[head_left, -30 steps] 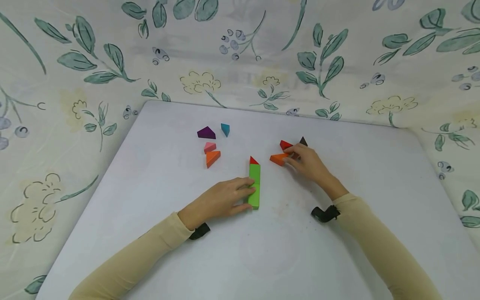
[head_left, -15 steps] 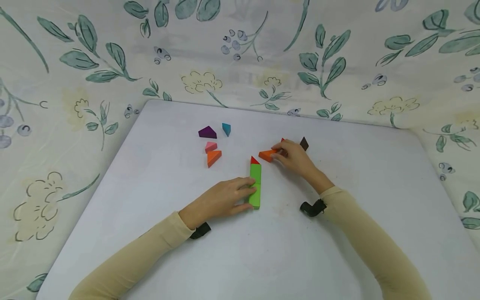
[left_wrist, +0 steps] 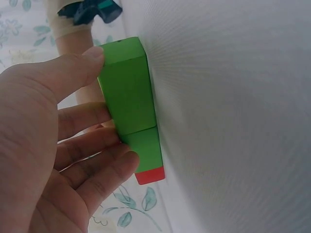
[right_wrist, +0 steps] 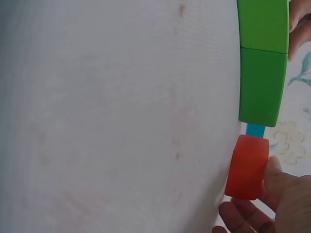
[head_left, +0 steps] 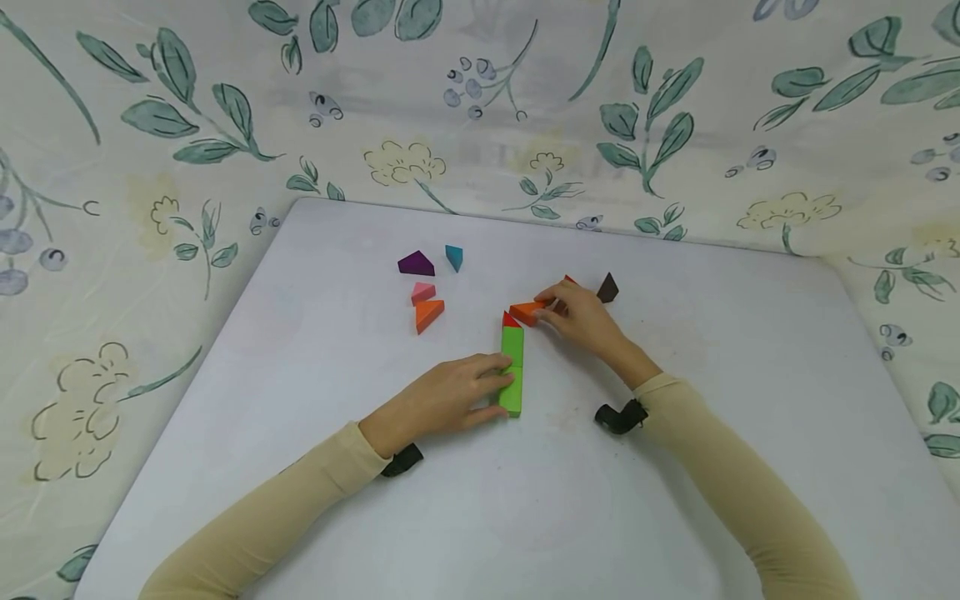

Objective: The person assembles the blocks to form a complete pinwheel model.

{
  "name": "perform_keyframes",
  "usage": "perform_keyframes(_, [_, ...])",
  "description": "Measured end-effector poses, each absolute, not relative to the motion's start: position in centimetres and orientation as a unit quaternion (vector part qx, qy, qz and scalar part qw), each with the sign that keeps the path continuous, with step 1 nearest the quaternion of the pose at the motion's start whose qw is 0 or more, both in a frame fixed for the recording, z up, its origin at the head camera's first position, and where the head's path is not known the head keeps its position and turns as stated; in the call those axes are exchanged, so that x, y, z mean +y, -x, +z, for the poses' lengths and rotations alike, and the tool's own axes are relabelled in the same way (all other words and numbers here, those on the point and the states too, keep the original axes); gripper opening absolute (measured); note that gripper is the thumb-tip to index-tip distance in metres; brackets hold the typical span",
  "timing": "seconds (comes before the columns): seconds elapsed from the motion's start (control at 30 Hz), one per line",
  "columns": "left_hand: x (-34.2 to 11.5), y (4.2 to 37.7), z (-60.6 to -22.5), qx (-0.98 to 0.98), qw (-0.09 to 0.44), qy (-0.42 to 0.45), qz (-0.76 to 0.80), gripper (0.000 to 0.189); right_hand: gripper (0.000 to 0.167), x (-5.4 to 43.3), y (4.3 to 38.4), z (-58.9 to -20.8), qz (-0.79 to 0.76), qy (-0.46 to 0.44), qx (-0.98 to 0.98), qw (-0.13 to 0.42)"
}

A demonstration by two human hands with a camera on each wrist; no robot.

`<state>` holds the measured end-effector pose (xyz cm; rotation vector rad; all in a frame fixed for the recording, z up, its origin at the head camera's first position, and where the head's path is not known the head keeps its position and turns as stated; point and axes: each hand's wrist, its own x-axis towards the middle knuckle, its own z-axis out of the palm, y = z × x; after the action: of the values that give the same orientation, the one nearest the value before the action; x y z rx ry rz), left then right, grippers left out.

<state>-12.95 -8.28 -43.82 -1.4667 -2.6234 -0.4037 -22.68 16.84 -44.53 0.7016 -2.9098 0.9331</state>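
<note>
Two green blocks (head_left: pixel 512 367) lie end to end on the white table, with a small red triangular block (head_left: pixel 511 320) at their far end. Along their left side, my left hand (head_left: pixel 448 393) rests with its thumb at the near corner and its slightly bent fingertips touching the green sides. My right hand (head_left: pixel 579 318) pinches an orange triangular block (head_left: pixel 527 312) between thumb and fingers. Its left tip comes right beside the red triangle in the head view. The right wrist view shows the orange block's side (right_wrist: pixel 247 167) just beyond the end of the green blocks.
On the left lie a purple block (head_left: pixel 416 263), a blue block (head_left: pixel 454 257), a pink block (head_left: pixel 423 292) and another orange triangle (head_left: pixel 429 315). Behind my right hand are a brown block (head_left: pixel 608 287) and a mostly hidden red block (head_left: pixel 569 278). Floral cloth surrounds the table.
My right hand has slid the orange triangular block leftward to the red tip of the row, uncovering more of the brown block. My left hand stays at the green blocks.
</note>
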Motion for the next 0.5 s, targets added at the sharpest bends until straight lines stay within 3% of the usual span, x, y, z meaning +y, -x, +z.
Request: perform_keyframes(0.5, [-8.28,12.92,-43.81,-0.860,0.067,0.488,-0.132,0.047,0.027,16.16,22.06,-44.61,0.305,-0.234,-0.923,0.018])
